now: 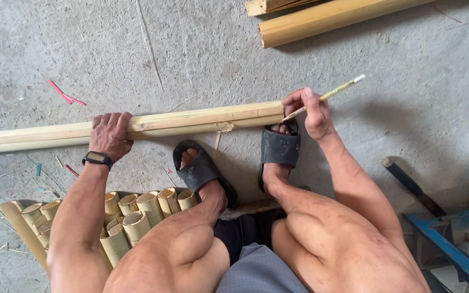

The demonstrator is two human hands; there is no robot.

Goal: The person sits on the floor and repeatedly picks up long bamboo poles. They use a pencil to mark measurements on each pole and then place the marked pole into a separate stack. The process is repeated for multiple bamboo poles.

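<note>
A long pale bamboo pole [191, 120] lies across the concrete floor in front of me. My left hand [109, 134] presses down on it left of centre; a dark band sits on that wrist. My right hand [308, 111] holds a yellow pencil [329, 96] with its tip touching the pole's right end. My feet in black sandals [203, 171] rest just behind the pole, the right sandal [280, 147] under the pole's end.
A bundle of short cut bamboo tubes [131, 214] lies by my left knee. Two more bamboo poles [321, 19] lie at the top. A dark-handled tool [412, 187] and a blue frame [451, 247] sit at the right. Small red scraps [61, 93] dot the floor.
</note>
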